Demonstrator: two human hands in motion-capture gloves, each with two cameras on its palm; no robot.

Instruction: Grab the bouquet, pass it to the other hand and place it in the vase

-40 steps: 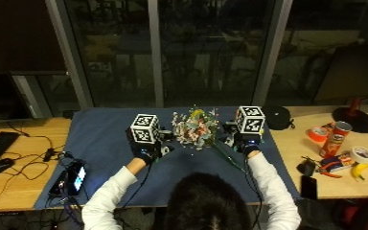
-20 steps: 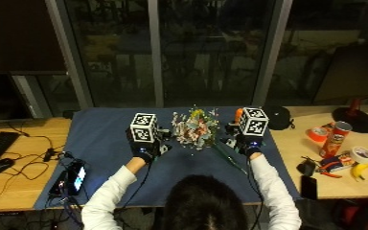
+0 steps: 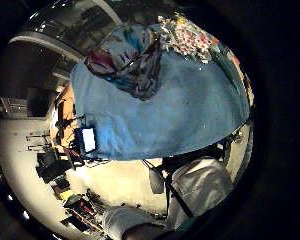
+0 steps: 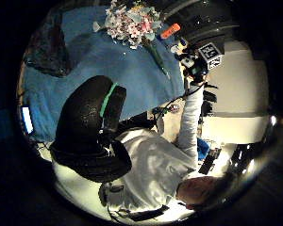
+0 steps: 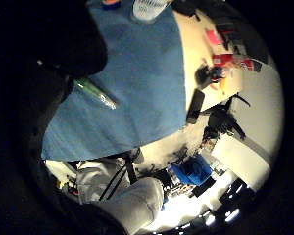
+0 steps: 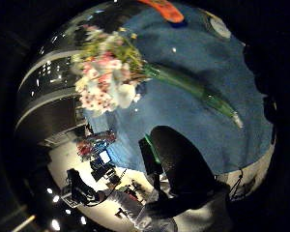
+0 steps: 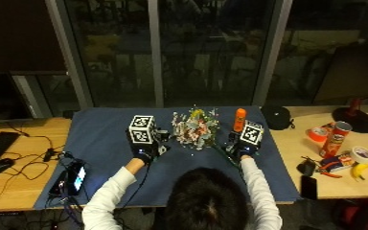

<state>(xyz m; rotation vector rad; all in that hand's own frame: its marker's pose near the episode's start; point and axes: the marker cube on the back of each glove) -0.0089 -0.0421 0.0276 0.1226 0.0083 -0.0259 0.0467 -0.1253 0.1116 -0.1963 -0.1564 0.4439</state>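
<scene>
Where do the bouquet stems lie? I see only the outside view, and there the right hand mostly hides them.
Observer: In the right thumb side palm view the stems of the bouquet lie flat on the blue cloth, uncovered.
Operator: Does the right hand grip them?
Observer: I cannot tell; the right little finger side palm view shows only the stem end beside the glove.
Operator: And the left hand?
Observer: It holds nothing; its thumb is free in its palm view.
</scene>
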